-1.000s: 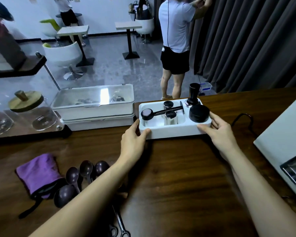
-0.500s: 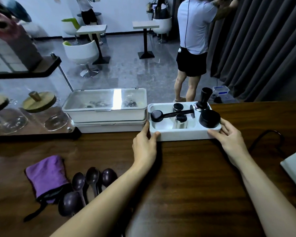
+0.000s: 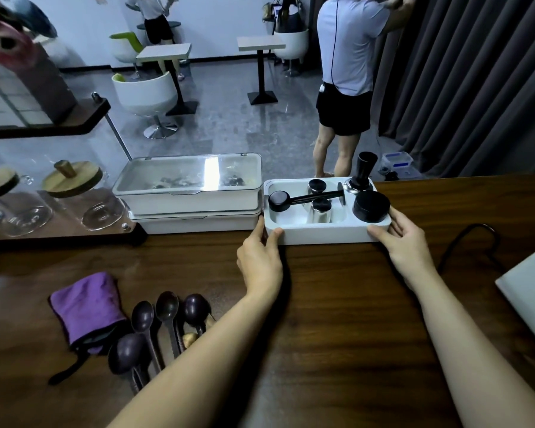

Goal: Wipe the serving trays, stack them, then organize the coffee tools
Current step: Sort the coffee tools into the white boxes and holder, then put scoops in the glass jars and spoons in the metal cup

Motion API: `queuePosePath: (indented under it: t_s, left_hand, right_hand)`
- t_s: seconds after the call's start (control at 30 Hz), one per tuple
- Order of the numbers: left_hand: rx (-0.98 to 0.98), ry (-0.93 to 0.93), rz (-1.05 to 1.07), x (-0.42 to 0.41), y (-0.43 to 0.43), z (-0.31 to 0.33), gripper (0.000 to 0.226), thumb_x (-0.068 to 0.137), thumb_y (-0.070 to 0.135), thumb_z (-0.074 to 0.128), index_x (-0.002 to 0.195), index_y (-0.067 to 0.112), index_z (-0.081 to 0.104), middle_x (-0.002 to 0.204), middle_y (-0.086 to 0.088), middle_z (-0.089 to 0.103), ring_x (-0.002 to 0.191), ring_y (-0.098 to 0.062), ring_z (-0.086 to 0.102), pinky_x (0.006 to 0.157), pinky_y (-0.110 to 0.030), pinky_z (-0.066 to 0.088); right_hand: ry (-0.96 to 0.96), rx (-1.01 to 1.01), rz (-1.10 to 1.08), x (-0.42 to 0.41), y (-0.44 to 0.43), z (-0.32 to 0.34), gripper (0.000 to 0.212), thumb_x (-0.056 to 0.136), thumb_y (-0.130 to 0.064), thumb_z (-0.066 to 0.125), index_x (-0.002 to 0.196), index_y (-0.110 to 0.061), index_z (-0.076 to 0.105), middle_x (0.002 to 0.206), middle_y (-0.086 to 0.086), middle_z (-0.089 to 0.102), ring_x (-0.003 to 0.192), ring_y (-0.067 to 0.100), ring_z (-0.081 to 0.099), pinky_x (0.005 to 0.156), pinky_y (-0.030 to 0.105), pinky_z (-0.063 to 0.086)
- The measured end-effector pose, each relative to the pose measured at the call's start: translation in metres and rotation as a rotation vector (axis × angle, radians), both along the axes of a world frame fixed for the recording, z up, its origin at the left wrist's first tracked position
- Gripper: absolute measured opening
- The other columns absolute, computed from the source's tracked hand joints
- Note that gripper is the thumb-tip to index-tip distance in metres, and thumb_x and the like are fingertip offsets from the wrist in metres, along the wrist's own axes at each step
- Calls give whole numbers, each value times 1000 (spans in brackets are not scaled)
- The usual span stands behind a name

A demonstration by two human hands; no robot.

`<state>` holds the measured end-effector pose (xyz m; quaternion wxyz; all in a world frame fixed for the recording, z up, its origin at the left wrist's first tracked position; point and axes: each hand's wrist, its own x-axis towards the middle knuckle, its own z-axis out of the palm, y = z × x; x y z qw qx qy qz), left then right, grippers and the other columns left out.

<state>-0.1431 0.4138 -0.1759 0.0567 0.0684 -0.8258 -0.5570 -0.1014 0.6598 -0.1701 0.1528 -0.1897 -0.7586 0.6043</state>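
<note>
Both hands hold the white tray (image 3: 322, 234), one at each end. The left hand (image 3: 260, 257) grips the tray's left front corner, with the thumb on the front wall and the fingers round the end. The right hand (image 3: 405, 242) grips the right front corner the same way, thumb in front and fingers up along the side. The tray sits on the brown table (image 3: 337, 319) at its far edge.

Between the two hands, inside the tray, lie the coffee tools. A black scoop (image 3: 278, 201) lies nearest the left hand. Two metal cups (image 3: 320, 210) stand in the middle. A round black lid (image 3: 370, 206) sits just by the right fingers, with the tamper (image 3: 360, 177) standing upright behind it.

Just left of the left hand are two stacked white boxes (image 3: 186, 193), touching the tray. The top one has a clear lid; what is inside is too blurry to tell. Nearer the person and left of the left arm lie dark spoons (image 3: 155, 319) and a purple cloth (image 3: 85, 307). Right of the right hand, a black cable (image 3: 470, 239) loops on the table.
</note>
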Motion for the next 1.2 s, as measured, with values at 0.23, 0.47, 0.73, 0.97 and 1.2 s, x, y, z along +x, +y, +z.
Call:
queuePosePath:
  t_s: [0.23,0.47,0.73,0.97,1.2]
  left_hand:
    - [-36,-156,-196,1,-29,5,45,96,47,57,137,30,64,127,0,71,125,-24,61,108,-42,47]
    - [2,-90,-322,50,-70,20,43,102,35,56,145,28,57,139,5,64,131,-14,55,112,-34,42]
    - [16,17,-343,78,-163,22,39,100,32,57,138,35,62,90,27,62,87,5,57,82,-10,45]
    - [-29,132,-310,94,-296,18,37,99,29,59,136,29,65,116,18,69,109,-1,61,99,-23,45]
    - [-133,135,-239,98,-385,9,38,99,25,60,137,29,65,118,17,70,106,4,60,93,-20,44]
  right_hand:
    - [-44,78,-155,11,-15,-2,58,93,-26,70,147,-19,49,134,-7,57,124,11,51,105,32,43]
    - [-83,-21,-275,26,-39,-5,55,96,-25,65,148,-17,47,144,-3,54,122,10,51,104,31,40]
    - [-99,-151,-308,75,-112,-5,49,96,-31,65,144,-25,53,147,-1,53,132,17,51,103,32,42]
    - [8,-110,-220,107,-246,23,47,97,-37,64,142,-27,55,145,-6,54,131,11,50,108,31,40]
    - [-72,187,48,135,-358,37,43,103,-35,52,146,-31,49,138,-18,57,116,-17,42,96,7,30]
